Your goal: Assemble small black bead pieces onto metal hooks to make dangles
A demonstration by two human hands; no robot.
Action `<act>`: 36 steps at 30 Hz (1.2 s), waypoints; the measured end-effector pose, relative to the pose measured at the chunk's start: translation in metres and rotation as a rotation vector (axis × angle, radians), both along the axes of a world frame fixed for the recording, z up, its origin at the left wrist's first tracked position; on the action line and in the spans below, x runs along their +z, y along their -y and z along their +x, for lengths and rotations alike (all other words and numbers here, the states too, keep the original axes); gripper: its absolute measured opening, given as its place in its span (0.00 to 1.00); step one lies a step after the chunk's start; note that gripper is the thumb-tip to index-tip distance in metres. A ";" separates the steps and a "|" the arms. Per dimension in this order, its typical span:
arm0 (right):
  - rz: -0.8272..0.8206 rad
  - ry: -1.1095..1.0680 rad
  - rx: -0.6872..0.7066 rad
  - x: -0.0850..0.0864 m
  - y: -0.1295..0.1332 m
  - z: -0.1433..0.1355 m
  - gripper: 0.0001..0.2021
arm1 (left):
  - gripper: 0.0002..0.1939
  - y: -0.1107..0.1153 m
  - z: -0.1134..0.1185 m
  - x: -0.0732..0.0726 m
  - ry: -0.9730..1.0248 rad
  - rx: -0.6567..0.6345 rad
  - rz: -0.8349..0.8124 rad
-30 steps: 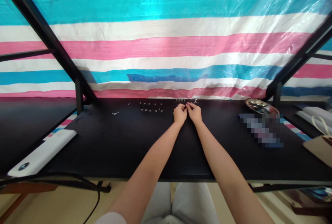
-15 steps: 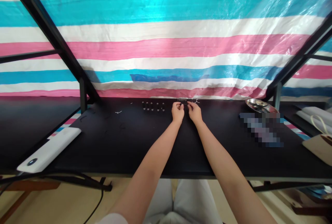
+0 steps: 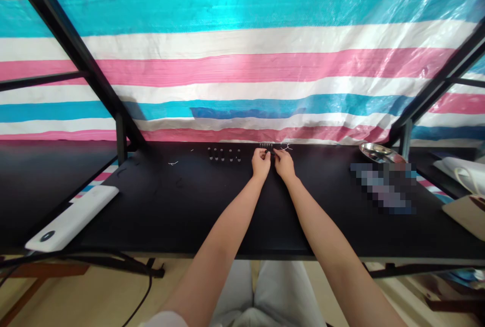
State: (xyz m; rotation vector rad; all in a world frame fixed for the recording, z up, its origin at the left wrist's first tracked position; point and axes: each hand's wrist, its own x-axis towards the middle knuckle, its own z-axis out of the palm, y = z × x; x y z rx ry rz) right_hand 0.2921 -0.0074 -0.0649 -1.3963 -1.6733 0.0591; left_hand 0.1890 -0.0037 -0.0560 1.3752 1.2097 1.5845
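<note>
Small dark piece [image 3: 270,151] sits between my fingertips near the bench's [image 3: 182,216] far edge. Left hand [image 3: 261,164] pinches it, fingers curled nearly closed; right hand [image 3: 284,163] is half-curled beside it, grip unclear. Row of small dark cylinders [image 3: 224,154] left of my hands, silver dish [image 3: 382,153] by far right corner.

Dark piece [image 3: 270,152] — small, partly hidden, handheld
</note>
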 end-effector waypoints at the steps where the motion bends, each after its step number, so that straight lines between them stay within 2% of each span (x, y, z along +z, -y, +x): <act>1: -0.001 0.007 -0.013 0.000 0.001 0.000 0.19 | 0.05 0.001 0.000 0.000 -0.022 0.000 0.007; 5: 0.002 0.014 -0.034 0.002 0.003 -0.002 0.21 | 0.04 0.004 0.000 0.002 -0.061 -0.023 -0.011; 8: 0.013 -0.007 0.013 0.003 0.003 -0.004 0.23 | 0.05 0.005 0.000 0.003 -0.077 -0.041 -0.023; 21: 0.050 -0.040 0.161 0.011 0.008 -0.009 0.18 | 0.03 0.009 -0.003 0.006 -0.036 0.004 -0.021; 24: 0.049 0.011 0.156 0.013 0.011 -0.012 0.18 | 0.04 0.013 -0.005 0.006 -0.021 0.033 -0.018; 30: 0.087 0.222 0.052 0.016 0.017 -0.021 0.15 | 0.04 0.027 -0.014 0.009 -0.051 0.104 -0.025; 33: 0.069 0.289 0.085 0.017 0.020 -0.028 0.14 | 0.04 0.034 -0.020 0.011 -0.062 0.155 -0.041; 36: 0.046 0.330 0.141 0.017 0.023 -0.035 0.13 | 0.05 0.040 -0.027 0.010 -0.071 0.128 -0.042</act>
